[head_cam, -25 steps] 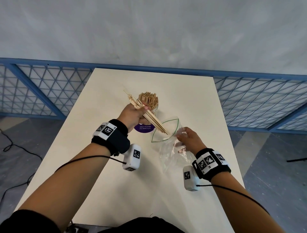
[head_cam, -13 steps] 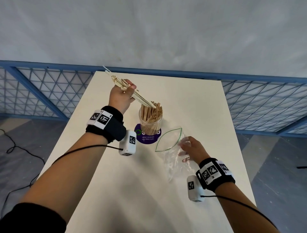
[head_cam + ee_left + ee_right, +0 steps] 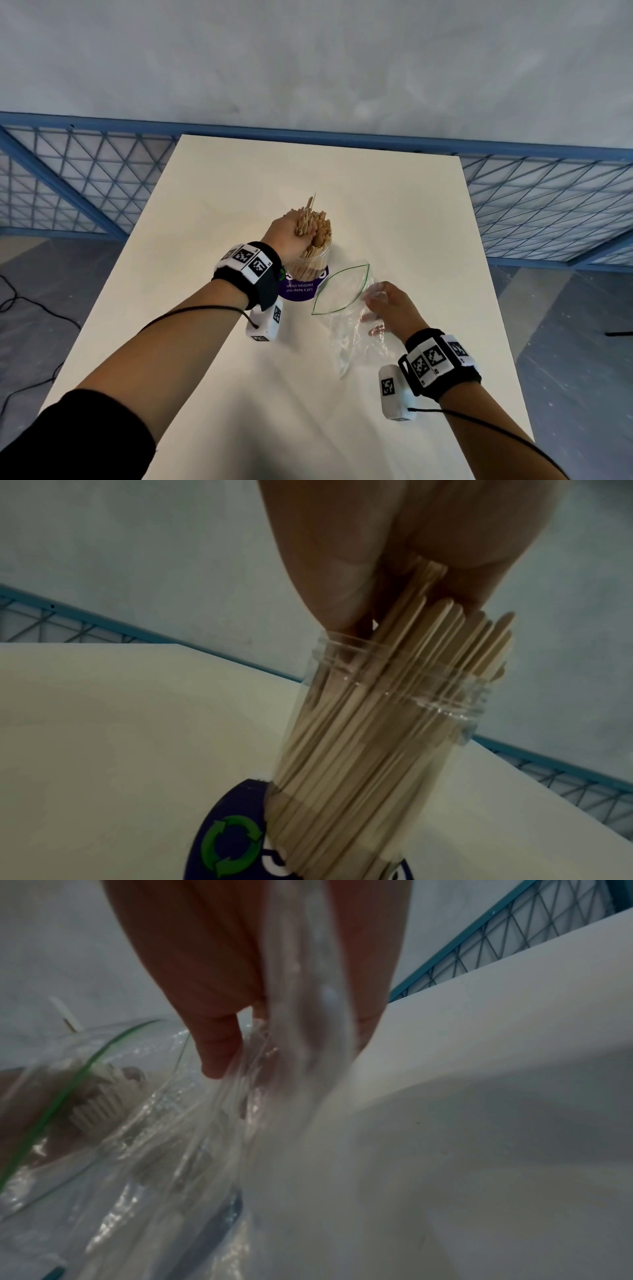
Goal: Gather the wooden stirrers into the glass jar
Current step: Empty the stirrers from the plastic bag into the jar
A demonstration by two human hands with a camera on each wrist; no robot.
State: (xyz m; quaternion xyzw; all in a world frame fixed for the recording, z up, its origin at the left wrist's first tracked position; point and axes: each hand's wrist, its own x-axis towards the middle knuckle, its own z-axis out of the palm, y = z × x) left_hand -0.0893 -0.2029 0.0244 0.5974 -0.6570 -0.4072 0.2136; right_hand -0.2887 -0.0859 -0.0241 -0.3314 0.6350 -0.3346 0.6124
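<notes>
A clear glass jar (image 3: 312,261) (image 3: 394,702) stands upright mid-table, packed with wooden stirrers (image 3: 320,228) (image 3: 359,750) that stick out above its rim. My left hand (image 3: 293,234) (image 3: 387,574) is right over the jar mouth and grips a small bunch of stirrers whose lower ends are down inside the jar. To the right, my right hand (image 3: 385,306) (image 3: 246,1042) pinches the edge of a clear plastic zip bag (image 3: 346,310) (image 3: 154,1110) with a green-lined open mouth. I see no stirrers inside the bag.
The jar stands on a round purple sticker (image 3: 299,289) (image 3: 236,840) with a green recycling mark. The white table (image 3: 222,394) has a blue mesh fence (image 3: 85,181) behind and beside it. Cables lie on the floor (image 3: 20,305) at left.
My left hand came down from up left of the jar, turning its bunch of stirrers upright and lowering them into the jar. The right hand kept holding the bag.
</notes>
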